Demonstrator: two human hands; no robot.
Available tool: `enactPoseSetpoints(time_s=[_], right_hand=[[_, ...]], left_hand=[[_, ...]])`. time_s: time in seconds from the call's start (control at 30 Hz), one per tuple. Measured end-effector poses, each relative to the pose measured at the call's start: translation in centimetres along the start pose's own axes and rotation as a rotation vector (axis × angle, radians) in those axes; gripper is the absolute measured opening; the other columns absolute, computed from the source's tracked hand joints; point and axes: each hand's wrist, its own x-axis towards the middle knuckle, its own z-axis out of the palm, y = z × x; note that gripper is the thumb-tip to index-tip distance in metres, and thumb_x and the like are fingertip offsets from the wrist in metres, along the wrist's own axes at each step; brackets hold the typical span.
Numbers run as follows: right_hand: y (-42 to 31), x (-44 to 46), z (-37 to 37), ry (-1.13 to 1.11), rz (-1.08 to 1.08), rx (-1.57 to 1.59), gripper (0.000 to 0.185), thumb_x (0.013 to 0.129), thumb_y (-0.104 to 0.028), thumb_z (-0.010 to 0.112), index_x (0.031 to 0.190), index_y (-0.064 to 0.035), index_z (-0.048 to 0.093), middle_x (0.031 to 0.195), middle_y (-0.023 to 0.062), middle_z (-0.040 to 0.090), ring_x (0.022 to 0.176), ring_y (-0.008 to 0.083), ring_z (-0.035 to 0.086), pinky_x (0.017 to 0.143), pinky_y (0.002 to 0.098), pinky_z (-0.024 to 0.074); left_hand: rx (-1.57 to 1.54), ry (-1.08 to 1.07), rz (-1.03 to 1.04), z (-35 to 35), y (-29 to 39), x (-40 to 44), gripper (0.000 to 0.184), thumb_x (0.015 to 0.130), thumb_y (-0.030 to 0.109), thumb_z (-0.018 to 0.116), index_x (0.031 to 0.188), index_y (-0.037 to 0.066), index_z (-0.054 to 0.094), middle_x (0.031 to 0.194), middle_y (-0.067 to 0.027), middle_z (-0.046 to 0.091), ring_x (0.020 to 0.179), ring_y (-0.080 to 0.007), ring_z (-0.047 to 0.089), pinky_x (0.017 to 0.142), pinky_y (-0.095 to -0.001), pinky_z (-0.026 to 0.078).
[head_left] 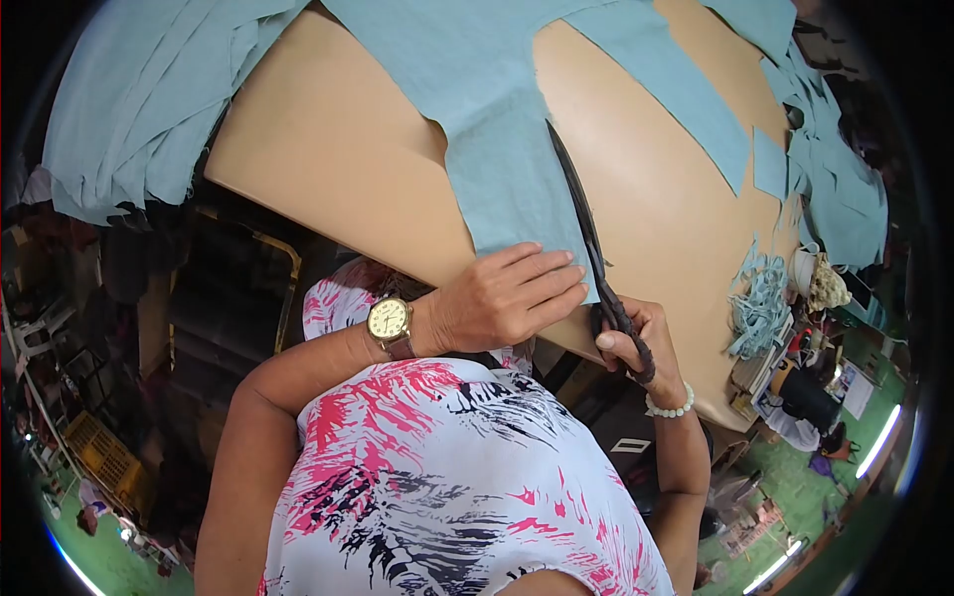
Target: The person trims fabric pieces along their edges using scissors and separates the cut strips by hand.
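Note:
A light blue cloth piece (pixel 512 179) lies on the tan table, its lower end narrow and near the table's front edge. My left hand (pixel 512 298) rests flat on that lower end, palm down, fingers extended to the right. My right hand (pixel 641 343) is wrapped round the handles of long dark scissors (pixel 580 204). The blades point away from me along the right edge of the cloth, and they look closed or nearly so. The lower handle is partly hidden by my fingers.
Stacked blue cloth (pixel 149 109) hangs over the table's left edge. Another blue piece (pixel 666 84) lies at the right. Thin blue scraps (pixel 761 303) are heaped near the right edge, beside a white cup-like container (pixel 803 268). The tan table (pixel 328 129) ends close to my body.

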Motion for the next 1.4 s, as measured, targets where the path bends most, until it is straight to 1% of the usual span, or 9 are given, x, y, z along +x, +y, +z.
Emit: enactPoseSetpoints(time_s=[0.13,0.33,0.43,0.53,0.57,0.7,0.87,1.07,1.4], right_hand=[[0.1,0.1,-0.1,0.004,-0.005,-0.021,0.032,0.07,-0.024,0.075,0.066,-0.0014,0.052,0.051,-0.0004,0.047,0.042,0.006,0.045,0.039,0.0195,0.0357],[-0.3,0.0,0.1,0.028,0.005,-0.095,0.031,0.072,-0.02,0.074,0.063,-0.0027,0.05,0.05,-0.0012,0.047,0.041,0.005,0.044,0.038,0.019,0.0342],[-1.1,-0.2,0.2,0.024,0.037,-0.13,0.029,0.072,-0.018,0.073,0.062,-0.0045,0.049,0.05,-0.0019,0.047,0.041,0.0047,0.045,0.038,0.0182,0.0318],[-0.9,-0.3,0.1,-0.004,0.054,-0.091,0.027,0.072,-0.018,0.073,0.064,-0.0043,0.051,0.05,-0.0024,0.047,0.042,0.0041,0.045,0.039,0.0175,0.0322],[-1.0,-0.5,0.1,-0.004,0.055,-0.119,0.027,0.073,-0.019,0.073,0.066,-0.0038,0.052,0.051,-0.0021,0.048,0.043,0.0042,0.047,0.039,0.0179,0.0335],[-0.7,-0.6,0.3,-0.012,0.084,0.01,0.032,0.072,-0.025,0.074,0.066,-0.003,0.051,0.052,-0.0014,0.048,0.041,0.0056,0.048,0.038,0.0189,0.0361],[-0.6,-1.5,-0.5,-0.026,0.146,0.049,0.03,0.072,-0.022,0.073,0.067,-0.0024,0.051,0.054,-0.0017,0.048,0.041,0.0057,0.047,0.037,0.0188,0.036],[0.2,-2.2,-1.4,-0.102,0.067,0.232,0.031,0.068,-0.024,0.073,0.067,-0.0026,0.05,0.055,-0.0018,0.044,0.042,0.006,0.046,0.036,0.0185,0.035],[-0.6,-0.9,-1.4,-0.13,0.036,0.179,0.031,0.067,-0.025,0.073,0.067,-0.003,0.051,0.057,-0.002,0.045,0.042,0.0059,0.045,0.036,0.0188,0.035]], left_hand=[[0.006,-0.003,0.008,0.0,-0.1,0.0,0.027,0.071,0.011,0.057,0.096,0.003,0.061,0.102,-0.0104,0.061,0.097,-0.0229,0.059,0.078,-0.0341,0.049],[-0.214,-0.08,-0.192,-2.8,-0.5,1.6,0.047,0.071,0.027,0.067,0.106,-0.002,0.057,0.11,-0.0162,0.057,0.104,-0.0307,0.055,0.087,-0.0411,0.044],[0.067,-0.132,-0.274,-4.1,-2.4,2.6,0.055,0.074,0.032,0.065,0.115,-0.003,0.051,0.121,-0.0192,0.049,0.114,-0.0333,0.047,0.094,-0.045,0.037],[0.21,-0.247,-0.298,-3.5,-3.7,1.9,0.058,0.075,0.03,0.064,0.12,-0.002,0.047,0.129,-0.0195,0.043,0.119,-0.0335,0.041,0.097,-0.0459,0.033],[0.226,-0.252,-0.304,-3.1,-3.5,1.9,0.049,0.075,0.017,0.061,0.119,-0.001,0.049,0.128,-0.0175,0.044,0.118,-0.0331,0.042,0.095,-0.0464,0.034],[0.297,-0.227,-0.291,-2.3,-3.8,1.9,0.053,0.065,-0.006,0.054,0.117,0.002,0.051,0.123,-0.0153,0.05,0.116,-0.0312,0.046,0.093,-0.0474,0.037],[0.145,-0.227,-0.312,-2.9,-2.5,1.6,0.048,0.064,-0.003,0.058,0.112,0.002,0.053,0.118,-0.0157,0.054,0.112,-0.0305,0.05,0.092,-0.0482,0.037],[0.128,-0.222,-0.289,-2.7,-0.7,1.3,0.044,0.068,0.003,0.058,0.112,0.002,0.053,0.119,-0.0154,0.053,0.111,-0.0299,0.051,0.09,-0.0478,0.038],[0.134,-0.248,-0.251,-2.7,-0.3,1.3,0.043,0.07,0.004,0.055,0.113,0.003,0.054,0.122,-0.0138,0.052,0.111,-0.029,0.05,0.09,-0.0468,0.039]])
